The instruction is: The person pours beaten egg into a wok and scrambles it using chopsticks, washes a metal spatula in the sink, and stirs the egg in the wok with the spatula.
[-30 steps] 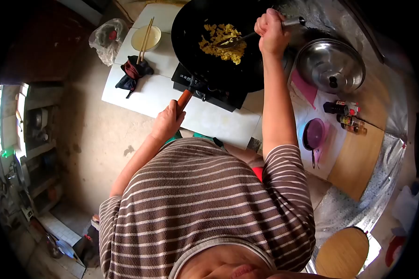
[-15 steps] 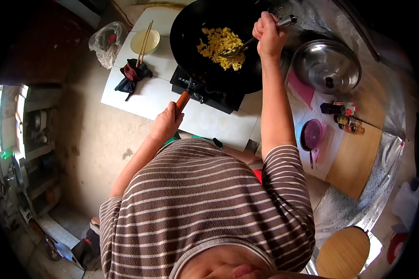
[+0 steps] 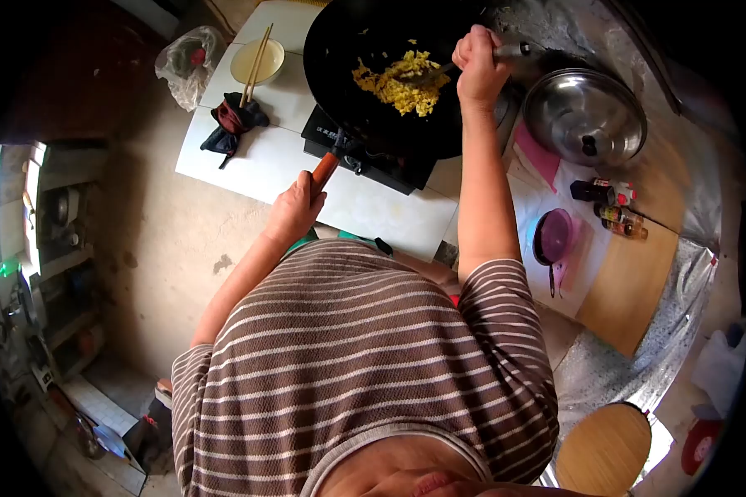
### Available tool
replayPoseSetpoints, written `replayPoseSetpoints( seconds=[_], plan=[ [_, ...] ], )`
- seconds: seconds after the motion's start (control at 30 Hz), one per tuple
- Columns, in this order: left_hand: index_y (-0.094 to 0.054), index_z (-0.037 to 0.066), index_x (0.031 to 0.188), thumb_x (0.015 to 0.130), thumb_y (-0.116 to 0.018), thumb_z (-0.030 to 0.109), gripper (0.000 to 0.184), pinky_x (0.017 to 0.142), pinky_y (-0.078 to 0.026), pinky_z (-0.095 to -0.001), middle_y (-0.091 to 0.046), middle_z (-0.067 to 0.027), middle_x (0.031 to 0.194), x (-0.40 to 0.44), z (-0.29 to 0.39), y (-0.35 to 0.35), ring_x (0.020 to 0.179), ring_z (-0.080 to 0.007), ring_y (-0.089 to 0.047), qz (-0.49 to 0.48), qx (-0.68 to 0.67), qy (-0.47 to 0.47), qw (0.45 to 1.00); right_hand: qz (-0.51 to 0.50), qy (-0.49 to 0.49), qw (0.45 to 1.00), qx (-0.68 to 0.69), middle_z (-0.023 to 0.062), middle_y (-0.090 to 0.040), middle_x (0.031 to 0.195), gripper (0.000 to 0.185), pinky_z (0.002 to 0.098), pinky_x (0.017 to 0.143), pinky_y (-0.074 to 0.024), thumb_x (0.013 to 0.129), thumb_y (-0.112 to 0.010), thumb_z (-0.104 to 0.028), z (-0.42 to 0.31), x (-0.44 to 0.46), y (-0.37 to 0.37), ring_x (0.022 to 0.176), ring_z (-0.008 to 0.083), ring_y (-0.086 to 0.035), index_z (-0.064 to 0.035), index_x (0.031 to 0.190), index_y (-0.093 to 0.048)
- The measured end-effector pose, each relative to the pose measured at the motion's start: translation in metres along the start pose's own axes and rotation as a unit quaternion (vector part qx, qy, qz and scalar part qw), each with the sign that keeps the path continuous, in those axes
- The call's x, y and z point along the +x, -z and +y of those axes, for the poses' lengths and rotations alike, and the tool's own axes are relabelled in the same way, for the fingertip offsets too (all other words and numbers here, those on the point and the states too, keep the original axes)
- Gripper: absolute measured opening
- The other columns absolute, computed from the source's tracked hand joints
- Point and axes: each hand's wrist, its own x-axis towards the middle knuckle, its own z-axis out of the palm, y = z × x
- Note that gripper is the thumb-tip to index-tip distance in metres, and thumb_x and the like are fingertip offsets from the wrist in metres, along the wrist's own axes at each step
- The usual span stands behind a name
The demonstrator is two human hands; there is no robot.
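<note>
A large black wok (image 3: 373, 124) rests on a black stove (image 3: 398, 176) at the top centre. Yellow scrambled egg pieces (image 3: 410, 95) lie in the wok. My left hand (image 3: 294, 207) is closed around the wok's orange-brown wooden handle (image 3: 325, 171). Above the wok's right side, my right hand (image 3: 481, 66) grips the metal handle of a spatula (image 3: 514, 51). The spatula's dark blade touches the egg pieces.
Left of the wok are a bowl (image 3: 267, 69) with chopsticks (image 3: 257, 66) across it and a dark cloth (image 3: 234, 128). A steel lid (image 3: 584, 116), bottles (image 3: 622, 217) and a small purple pan (image 3: 553, 236) sit to the right. A plastic bag (image 3: 189, 66) is at upper left.
The spatula has shifted in the wok and its handle is tilted differently. The egg pieces have spread and moved slightly right. My left hand stays on the handle.
</note>
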Motion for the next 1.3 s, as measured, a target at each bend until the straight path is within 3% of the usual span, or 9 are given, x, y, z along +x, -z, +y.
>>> replayPoseSetpoints(
  seconds=[0.33, 0.57, 0.63, 0.77, 0.8, 0.97, 1.03, 1.17, 1.3],
  plan=[
    [-0.039, 0.002, 0.1, 0.087, -0.059, 0.025, 0.034, 0.066, -0.048, -0.0516, -0.061, -0.0262, 0.086, -0.001, 0.003, 0.002, 0.076, -0.0451, -0.06, -0.006, -0.009, -0.001, 1.0, -0.006, -0.03, 0.999, 0.043, -0.0034, -0.025, 0.048, 0.038, 0.0258, 0.04, -0.0158, 0.09, -0.048, -0.008, 0.003, 0.004, 0.013, 0.04, 0.0061, -0.021, -0.0115, 0.058, -0.028],
    [-0.038, 0.002, 0.101, 0.087, -0.058, 0.026, 0.034, 0.067, -0.048, -0.051, -0.061, -0.0263, 0.086, 0.0, 0.001, 0.001, 0.076, -0.0453, -0.06, -0.011, -0.011, 0.005, 1.0, -0.095, -0.101, 0.989, -0.051, -0.004, -0.027, 0.048, 0.036, 0.0255, 0.039, -0.0192, 0.091, -0.05, -0.012, -0.064, 0.013, 0.023, 0.039, 0.0072, -0.024, -0.011, 0.058, -0.037],
    [-0.038, 0.002, 0.101, 0.087, -0.058, 0.026, 0.034, 0.067, -0.048, -0.0509, -0.061, -0.0265, 0.086, 0.0, 0.004, 0.002, 0.077, -0.0453, -0.06, -0.02, -0.006, 0.015, 1.0, -0.044, -0.114, 0.992, -0.041, -0.0033, -0.028, 0.048, 0.037, 0.0248, 0.039, -0.0192, 0.091, -0.05, -0.011, -0.042, 0.011, 0.012, 0.039, 0.0074, -0.025, -0.0106, 0.057, -0.037],
    [-0.038, 0.002, 0.101, 0.087, -0.058, 0.026, 0.034, 0.067, -0.048, -0.0509, -0.061, -0.0266, 0.086, 0.002, 0.002, 0.004, 0.077, -0.0451, -0.06, -0.018, -0.008, 0.009, 1.0, 0.049, -0.008, 0.998, 0.03, -0.0013, -0.028, 0.048, 0.039, 0.0274, 0.041, -0.0213, 0.09, -0.049, -0.01, -0.018, 0.008, 0.009, 0.04, 0.009, -0.025, -0.0103, 0.055, -0.033],
    [-0.039, 0.002, 0.101, 0.087, -0.058, 0.026, 0.034, 0.068, -0.048, -0.0508, -0.061, -0.0266, 0.086, 0.002, 0.003, 0.004, 0.078, -0.0451, -0.06, -0.016, -0.008, 0.01, 1.0, 0.011, -0.022, 0.999, 0.023, -0.0015, -0.028, 0.048, 0.041, 0.0271, 0.042, -0.0212, 0.091, -0.05, -0.014, -0.027, 0.01, 0.012, 0.04, 0.0093, -0.025, -0.0109, 0.054, -0.032],
    [-0.038, 0.002, 0.101, 0.088, -0.058, 0.026, 0.033, 0.068, -0.048, -0.0513, -0.061, -0.0262, 0.086, 0.0, 0.007, 0.006, 0.077, -0.0451, -0.06, -0.029, -0.012, 0.014, 0.999, 0.069, -0.128, 0.989, -0.002, -0.0019, -0.029, 0.048, 0.043, 0.0252, 0.041, -0.0211, 0.092, -0.054, -0.018, -0.034, 0.003, 0.002, 0.04, 0.0088, -0.027, -0.0128, 0.055, -0.032],
    [-0.038, 0.002, 0.101, 0.088, -0.058, 0.025, 0.033, 0.066, -0.047, -0.0515, -0.06, -0.0269, 0.084, -0.001, 0.002, 0.0, 0.077, -0.0464, -0.059, -0.018, -0.016, 0.004, 1.0, 0.113, -0.088, 0.986, 0.088, -0.0018, -0.028, 0.048, 0.043, 0.0269, 0.042, -0.0211, 0.09, -0.054, -0.017, -0.004, 0.003, -0.021, 0.04, 0.0088, -0.026, -0.0128, 0.056, -0.03],
    [-0.038, 0.003, 0.101, 0.088, -0.059, 0.025, 0.033, 0.065, -0.046, -0.052, -0.06, -0.0272, 0.082, -0.002, 0.004, 0.005, 0.077, -0.048, -0.058, -0.016, -0.027, -0.001, 1.0, 0.076, -0.019, 0.987, 0.138, -0.0017, -0.023, 0.046, 0.042, 0.0278, 0.043, -0.0183, 0.089, -0.049, -0.013, -0.011, 0.012, -0.024, 0.04, 0.0094, -0.019, -0.0136, 0.056, -0.024],
    [-0.037, 0.003, 0.101, 0.087, -0.059, 0.024, 0.033, 0.065, -0.045, -0.0522, -0.06, -0.0263, 0.084, 0.001, 0.0, 0.002, 0.077, -0.0479, -0.058, -0.026, -0.018, 0.006, 0.999, 0.021, 0.008, 0.998, 0.063, -0.0024, -0.022, 0.046, 0.043, 0.0276, 0.041, -0.0148, 0.089, -0.048, -0.014, 0.024, 0.026, -0.006, 0.04, 0.0088, -0.017, -0.0138, 0.054, -0.022]
  ],
)
